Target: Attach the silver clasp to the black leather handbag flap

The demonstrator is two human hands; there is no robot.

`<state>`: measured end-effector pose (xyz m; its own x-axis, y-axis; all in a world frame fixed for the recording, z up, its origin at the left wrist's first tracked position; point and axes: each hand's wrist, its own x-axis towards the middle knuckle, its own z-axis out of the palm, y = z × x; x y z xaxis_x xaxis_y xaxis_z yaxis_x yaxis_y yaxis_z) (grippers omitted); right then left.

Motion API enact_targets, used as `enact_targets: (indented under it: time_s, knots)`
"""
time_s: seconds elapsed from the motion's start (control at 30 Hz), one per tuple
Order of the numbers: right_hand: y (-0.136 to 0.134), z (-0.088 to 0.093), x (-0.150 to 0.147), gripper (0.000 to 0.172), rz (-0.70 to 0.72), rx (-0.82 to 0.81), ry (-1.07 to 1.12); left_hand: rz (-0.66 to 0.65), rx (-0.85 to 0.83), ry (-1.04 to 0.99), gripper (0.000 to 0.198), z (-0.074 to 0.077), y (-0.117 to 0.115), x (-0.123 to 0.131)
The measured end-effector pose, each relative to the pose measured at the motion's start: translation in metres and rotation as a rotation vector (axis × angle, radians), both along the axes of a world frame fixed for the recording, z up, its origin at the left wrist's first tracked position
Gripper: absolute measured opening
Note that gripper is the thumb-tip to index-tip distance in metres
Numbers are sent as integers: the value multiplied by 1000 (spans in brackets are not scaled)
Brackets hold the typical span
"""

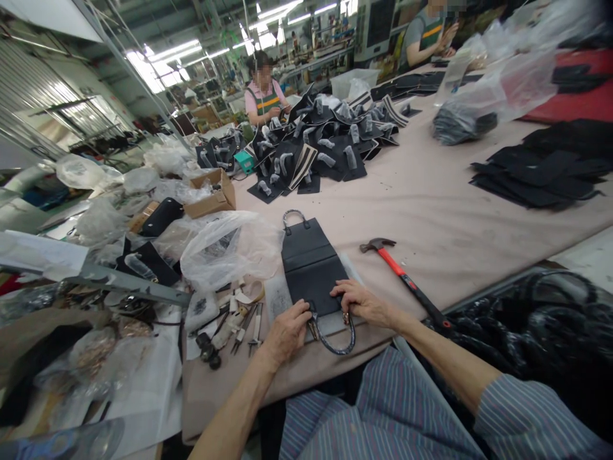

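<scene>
A black bag panel (310, 259) with a crease across its middle lies flat in front of me on a pale sheet (279, 297). One handle (293, 213) stands up at its far end, and a plastic-wrapped handle (341, 351) loops toward me at the near end. My left hand (287, 329) is closed at the panel's near left corner, fingers pressed together beside that handle's left end. Curled fingers of my right hand (363, 303) grip the near right edge, by the handle's metal fitting (345, 317). The fingertips' undersides are hidden.
A red-handled claw hammer (402, 276) lies right of the panel. Pliers and other hand tools (246, 326) lie at left, near a clear plastic bag (230, 246). Beyond are piled black panels (330, 147), flat black pieces (536, 169), a cardboard box (211, 198) and two people.
</scene>
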<state>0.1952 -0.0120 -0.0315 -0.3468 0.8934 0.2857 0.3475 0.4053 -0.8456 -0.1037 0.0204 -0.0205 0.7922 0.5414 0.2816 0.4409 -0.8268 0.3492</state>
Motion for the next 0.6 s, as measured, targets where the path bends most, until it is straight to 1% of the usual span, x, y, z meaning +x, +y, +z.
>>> enact_targets:
  time_s: [0.1, 0.23, 0.27, 0.37, 0.4, 0.43, 0.53, 0.6]
  knots:
    - [1, 1, 1, 21, 45, 8, -70, 10, -25, 1, 40, 0, -1, 0]
    - [2, 5, 3, 20, 49, 51, -121, 26, -44, -21, 40, 0, -2, 0]
    - [2, 7, 3, 22, 49, 56, -124, 31, -46, -27, 40, 0, -2, 0]
    - [3, 14, 1, 43, 55, 64, -142, 41, -52, -33, 41, 0, -4, 1]
    - [4, 15, 0, 46, 64, 69, -156, 42, -54, -35, 41, 1, -4, 1]
    - [5, 16, 0, 45, 73, 74, -169, 44, -54, -39, 41, 1, -3, 1]
    - [12, 15, 1, 29, 94, 72, -192, 45, -58, -56, 41, -1, -2, 1]
    - [15, 12, 3, 24, 97, 61, -189, 47, -65, -61, 40, -3, -2, 1]
